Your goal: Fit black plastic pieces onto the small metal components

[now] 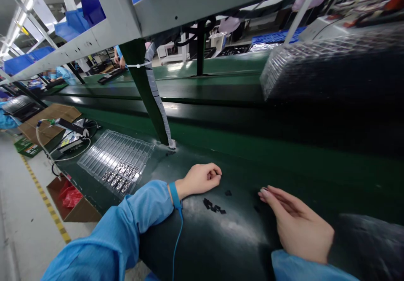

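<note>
My left hand [200, 179] rests on the dark green bench [221, 239] with its fingers curled into a loose fist; whether anything is inside is hidden. A blue wrist strap [174, 194] with a blue cord circles that wrist. My right hand [295, 224] lies flat on the bench, fingers stretched together and pointing left, holding nothing. Between the hands lie several small black parts [213, 206], nearer the left hand. A clear plastic tray [115, 161] with small components in its near rows lies to the left.
A slanted green post [148, 91] wrapped with grey cable rises behind the left hand. A stack of clear trays [315, 66] sits at upper right. Cables and a tool [71, 133] lie at far left. Cardboard boxes [74, 203] stand on the floor. Other workers are far left.
</note>
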Tool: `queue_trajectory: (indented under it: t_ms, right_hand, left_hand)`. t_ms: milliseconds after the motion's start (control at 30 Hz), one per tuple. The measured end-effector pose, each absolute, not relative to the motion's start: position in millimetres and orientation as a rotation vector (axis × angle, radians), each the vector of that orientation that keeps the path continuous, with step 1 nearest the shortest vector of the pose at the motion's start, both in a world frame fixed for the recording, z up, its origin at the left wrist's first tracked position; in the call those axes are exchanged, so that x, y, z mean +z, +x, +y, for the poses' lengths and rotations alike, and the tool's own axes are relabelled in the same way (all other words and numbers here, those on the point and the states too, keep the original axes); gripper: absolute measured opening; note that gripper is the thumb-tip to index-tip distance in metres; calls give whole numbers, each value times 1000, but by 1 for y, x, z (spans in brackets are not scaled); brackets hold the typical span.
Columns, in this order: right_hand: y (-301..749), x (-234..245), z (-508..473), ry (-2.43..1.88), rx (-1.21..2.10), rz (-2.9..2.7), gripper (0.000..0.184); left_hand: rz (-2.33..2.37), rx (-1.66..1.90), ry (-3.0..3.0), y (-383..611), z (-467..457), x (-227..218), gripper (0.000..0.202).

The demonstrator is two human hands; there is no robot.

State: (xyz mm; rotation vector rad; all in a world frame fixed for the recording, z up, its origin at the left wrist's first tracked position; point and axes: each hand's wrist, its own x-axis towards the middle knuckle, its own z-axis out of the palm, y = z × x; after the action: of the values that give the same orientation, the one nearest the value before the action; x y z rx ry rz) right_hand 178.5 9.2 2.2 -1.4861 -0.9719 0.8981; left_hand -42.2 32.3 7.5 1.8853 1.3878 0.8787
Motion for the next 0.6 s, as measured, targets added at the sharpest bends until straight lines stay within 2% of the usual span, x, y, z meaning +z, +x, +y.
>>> queue_trajectory:
  t_ms: [600]
  right_hand:
    - [177, 1, 8, -1489, 945, -1000, 35]
  left_hand:
    - [1403, 854, 1899, -44, 33, 7, 13]
